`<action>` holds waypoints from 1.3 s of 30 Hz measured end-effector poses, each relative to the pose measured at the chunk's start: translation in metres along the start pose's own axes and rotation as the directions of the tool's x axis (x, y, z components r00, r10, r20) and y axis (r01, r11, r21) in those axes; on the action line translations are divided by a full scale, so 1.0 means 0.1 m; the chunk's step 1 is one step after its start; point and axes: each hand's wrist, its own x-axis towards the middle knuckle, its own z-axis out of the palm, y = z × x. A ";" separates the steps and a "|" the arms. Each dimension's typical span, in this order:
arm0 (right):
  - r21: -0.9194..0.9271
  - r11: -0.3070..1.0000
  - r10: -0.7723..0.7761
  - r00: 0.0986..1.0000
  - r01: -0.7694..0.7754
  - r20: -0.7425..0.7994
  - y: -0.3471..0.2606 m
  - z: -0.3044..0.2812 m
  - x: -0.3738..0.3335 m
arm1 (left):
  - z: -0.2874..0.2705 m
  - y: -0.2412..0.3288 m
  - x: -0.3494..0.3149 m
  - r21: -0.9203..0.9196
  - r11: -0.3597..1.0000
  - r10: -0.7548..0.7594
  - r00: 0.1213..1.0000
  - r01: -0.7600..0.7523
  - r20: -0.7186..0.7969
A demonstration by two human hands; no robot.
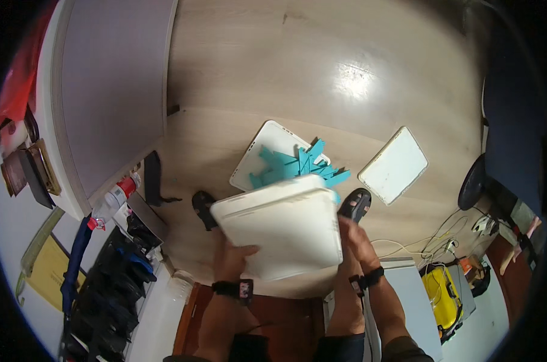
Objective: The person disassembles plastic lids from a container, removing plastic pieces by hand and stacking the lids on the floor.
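Note:
Between my two hands I hold white rectangular plastic panels [279,235], seemingly two stacked, tilted above the floor in front of my legs. My left hand [232,256] grips the lower left side, its thumb lying across the face. My right hand [358,242] is closed at the right edge; its fingertips are partly hidden. Just beyond, several flat teal pieces [303,161] lie in a loose pile on another white panel [249,168] on the floor. A separate white panel [395,164] with a scuffed rim lies on the floor to the right.
My shod feet [355,205] flank the held panels. A large pale cabinet [113,90] stands at the left, with a plastic bottle [119,193] below it. At the right are tangled cables [439,235], a white surface [409,289] and a yellow case [441,295].

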 end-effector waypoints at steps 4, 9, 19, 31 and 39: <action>-0.502 0.865 -0.157 0.956 0.012 -0.247 0.04 0.13 0.74 | -0.81 -0.28 -0.32 -0.438 0.898 -0.149 0.963 0.037 -0.224; -0.796 0.594 -0.478 0.846 0.114 -0.235 0.12 0.27 1.68 | -1.02 0.01 -0.63 -0.471 0.881 -0.054 0.977 -0.050 -0.206; -0.991 0.022 -0.249 0.960 0.134 0.124 0.72 0.75 1.64 | -1.26 -0.28 -0.48 -0.685 0.728 0.033 0.999 -0.035 -0.017; -0.947 0.315 -0.556 0.796 -0.064 -0.239 0.21 0.74 1.78 | -1.11 -0.04 -0.57 -0.595 0.731 0.101 0.915 -0.335 -0.390; -0.957 0.205 -0.272 0.951 0.207 0.148 1.17 1.07 1.18 | -1.26 -0.32 -0.49 -0.665 0.688 0.142 0.952 -0.291 -0.270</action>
